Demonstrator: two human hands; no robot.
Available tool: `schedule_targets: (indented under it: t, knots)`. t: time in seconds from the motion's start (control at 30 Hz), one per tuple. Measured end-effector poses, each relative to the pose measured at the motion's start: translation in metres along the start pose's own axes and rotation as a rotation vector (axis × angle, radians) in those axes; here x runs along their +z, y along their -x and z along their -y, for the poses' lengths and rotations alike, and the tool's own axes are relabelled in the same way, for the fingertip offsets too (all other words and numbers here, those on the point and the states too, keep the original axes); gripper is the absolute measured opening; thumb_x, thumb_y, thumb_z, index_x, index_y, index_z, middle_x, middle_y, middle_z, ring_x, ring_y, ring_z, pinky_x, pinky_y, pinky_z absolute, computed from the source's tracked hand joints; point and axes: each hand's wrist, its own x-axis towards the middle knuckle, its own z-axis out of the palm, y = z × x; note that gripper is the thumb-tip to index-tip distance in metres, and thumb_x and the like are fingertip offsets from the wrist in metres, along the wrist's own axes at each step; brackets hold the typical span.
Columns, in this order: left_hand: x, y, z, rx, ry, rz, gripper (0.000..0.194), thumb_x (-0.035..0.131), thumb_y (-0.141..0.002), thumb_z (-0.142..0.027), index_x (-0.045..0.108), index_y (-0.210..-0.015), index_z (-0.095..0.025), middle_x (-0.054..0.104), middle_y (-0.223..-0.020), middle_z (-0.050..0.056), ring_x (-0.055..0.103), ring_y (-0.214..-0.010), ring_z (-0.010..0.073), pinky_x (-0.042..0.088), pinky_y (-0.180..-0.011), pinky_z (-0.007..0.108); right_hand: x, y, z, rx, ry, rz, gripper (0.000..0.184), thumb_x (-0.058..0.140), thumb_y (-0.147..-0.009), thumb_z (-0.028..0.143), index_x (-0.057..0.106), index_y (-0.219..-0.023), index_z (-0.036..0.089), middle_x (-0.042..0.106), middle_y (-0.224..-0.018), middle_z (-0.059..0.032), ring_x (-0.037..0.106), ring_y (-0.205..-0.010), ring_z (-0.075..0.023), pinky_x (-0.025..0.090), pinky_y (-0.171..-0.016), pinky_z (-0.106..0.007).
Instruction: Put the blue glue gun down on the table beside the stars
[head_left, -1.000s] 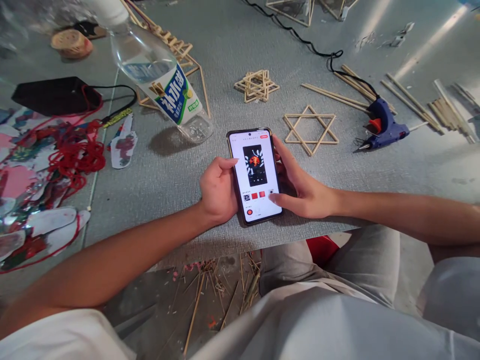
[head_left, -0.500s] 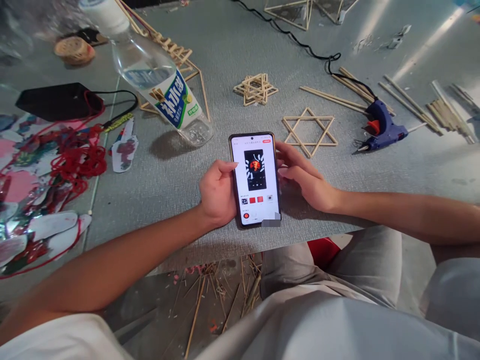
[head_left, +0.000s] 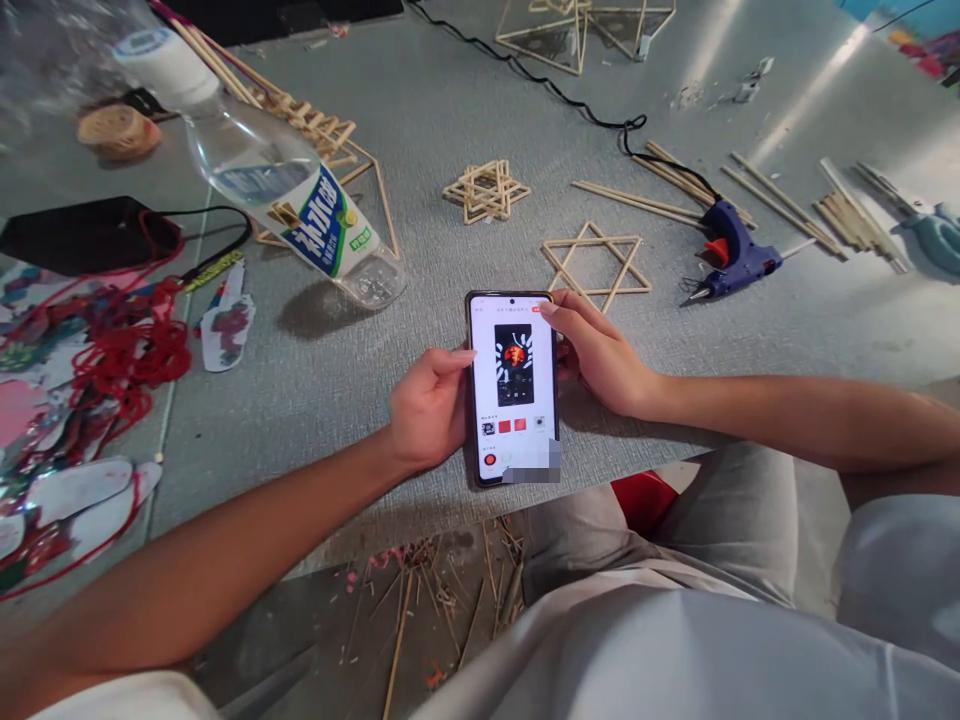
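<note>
A lit smartphone (head_left: 514, 385) is held between both hands, just above the near edge of the grey table (head_left: 330, 390). My left hand (head_left: 431, 408) grips its left side, the thumb along the edge and the other fingers hidden behind. My right hand (head_left: 604, 355) closes on the upper right corner, its thumb over the red button at the top of the screen. The display shows a dark picture with a red-orange disc and small thumbnails below. Just beyond the right hand lies a flat six-pointed star of thin sticks (head_left: 596, 262).
A tilted plastic bottle (head_left: 300, 200) and a layered stick star (head_left: 487, 190) stand beyond the phone. To the right lie a blue glue gun (head_left: 731, 250), loose sticks (head_left: 784, 205) and scissors (head_left: 930, 230). Red cord (head_left: 131, 370) and a black box (head_left: 82, 235) are left.
My right thumb has moved from beside the phone onto the top right of its screen, and the right fingers now grip that corner. The view has shifted slightly.
</note>
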Motion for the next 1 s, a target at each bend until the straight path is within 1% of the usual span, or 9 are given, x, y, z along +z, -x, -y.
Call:
schedule_targets:
  t: [0.1, 0.2, 0.3, 0.4, 0.53, 0.63, 0.7, 0.87, 1.0]
  knots:
    - [-0.0006, 0.0013, -0.0007, 0.007, -0.028, 0.000, 0.037, 0.071, -0.075, -0.040, 0.082, -0.099, -0.015, 0.088, -0.105, 0.015, 0.077, -0.134, 0.0436, 0.053, -0.132, 0.063, -0.0002, 0.0004, 0.0001, 0.004, 0.004, 0.000, 0.044, 0.072, -0.103, 0.061, 0.043, -0.099, 0.029, 0.055, -0.077, 0.0070, 0.057, -0.063, -0.0113, 0.042, -0.050, -0.022]
    - [-0.0007, 0.0021, -0.0012, 0.012, -0.033, -0.007, 0.039, 0.070, -0.077, -0.039, 0.083, -0.104, -0.014, 0.088, -0.106, 0.014, 0.078, -0.134, 0.0430, 0.051, -0.133, 0.063, 0.0000, 0.0011, -0.0012, -0.002, -0.008, -0.008, 0.044, 0.071, -0.103, 0.064, 0.045, -0.100, 0.028, 0.054, -0.077, 0.0066, 0.056, -0.060, -0.0113, 0.042, -0.049, -0.023]
    - [0.0002, 0.0020, -0.0008, -0.001, 0.010, 0.031, 0.038, 0.067, -0.079, -0.039, 0.083, -0.103, -0.015, 0.088, -0.106, 0.015, 0.077, -0.135, 0.0455, 0.051, -0.132, 0.069, 0.0007, 0.0010, -0.0036, -0.006, -0.048, -0.019, 0.044, 0.071, -0.102, 0.065, 0.047, -0.102, 0.028, 0.055, -0.079, 0.0060, 0.057, -0.060, -0.0115, 0.043, -0.048, -0.023]
    - [0.0007, 0.0011, 0.0000, 0.003, 0.022, 0.011, 0.039, 0.065, -0.079, -0.038, 0.083, -0.102, -0.014, 0.088, -0.103, 0.015, 0.078, -0.132, 0.0476, 0.052, -0.128, 0.073, 0.0010, 0.0000, -0.0057, -0.012, -0.078, -0.023, 0.043, 0.071, -0.099, 0.063, 0.047, -0.103, 0.028, 0.056, -0.081, 0.0062, 0.058, -0.061, -0.0117, 0.043, -0.047, -0.023]
    - [-0.0008, -0.0016, 0.0021, 0.011, 0.025, -0.039, 0.039, 0.065, -0.081, -0.037, 0.084, -0.105, -0.013, 0.088, -0.105, 0.015, 0.076, -0.137, 0.0456, 0.053, -0.130, 0.069, 0.0007, -0.0011, -0.0063, -0.003, -0.074, 0.005, 0.044, 0.070, -0.098, 0.064, 0.044, -0.104, 0.029, 0.055, -0.080, 0.0072, 0.054, -0.058, -0.0112, 0.041, -0.044, -0.023]
    - [-0.0020, -0.0046, 0.0049, -0.001, 0.074, -0.024, 0.042, 0.065, -0.079, -0.037, 0.084, -0.109, -0.014, 0.088, -0.114, 0.014, 0.075, -0.139, 0.0454, 0.056, -0.127, 0.069, 0.0006, -0.0012, -0.0061, 0.002, -0.073, 0.004, 0.043, 0.070, -0.097, 0.063, 0.044, -0.105, 0.029, 0.055, -0.081, 0.0065, 0.056, -0.059, -0.0121, 0.041, -0.044, -0.023]
    - [-0.0027, -0.0061, 0.0067, 0.009, 0.091, -0.011, 0.041, 0.065, -0.078, -0.036, 0.083, -0.108, -0.016, 0.088, -0.115, 0.013, 0.076, -0.137, 0.0456, 0.058, -0.125, 0.069, 0.0008, -0.0013, -0.0063, 0.002, -0.074, -0.003, 0.042, 0.070, -0.097, 0.061, 0.044, -0.106, 0.029, 0.056, -0.080, 0.0059, 0.058, -0.061, -0.0130, 0.042, -0.046, -0.024]
    - [-0.0040, -0.0060, 0.0073, 0.012, 0.020, -0.039, 0.033, 0.066, -0.079, -0.036, 0.083, -0.100, -0.016, 0.088, -0.105, 0.012, 0.077, -0.135, 0.0450, 0.056, -0.127, 0.069, 0.0009, -0.0020, -0.0076, 0.003, -0.073, -0.012, 0.040, 0.069, -0.097, 0.059, 0.043, -0.105, 0.029, 0.055, -0.081, 0.0056, 0.057, -0.061, -0.0131, 0.041, -0.046, -0.023]
    - [-0.0054, -0.0044, 0.0055, 0.002, -0.011, -0.042, 0.034, 0.069, -0.079, -0.038, 0.082, -0.101, -0.015, 0.087, -0.101, 0.014, 0.078, -0.133, 0.0463, 0.055, -0.128, 0.071, 0.0004, -0.0019, -0.0072, -0.012, -0.082, -0.006, 0.041, 0.071, -0.095, 0.058, 0.047, -0.109, 0.028, 0.057, -0.084, 0.0055, 0.058, -0.062, -0.0126, 0.045, -0.046, -0.023]
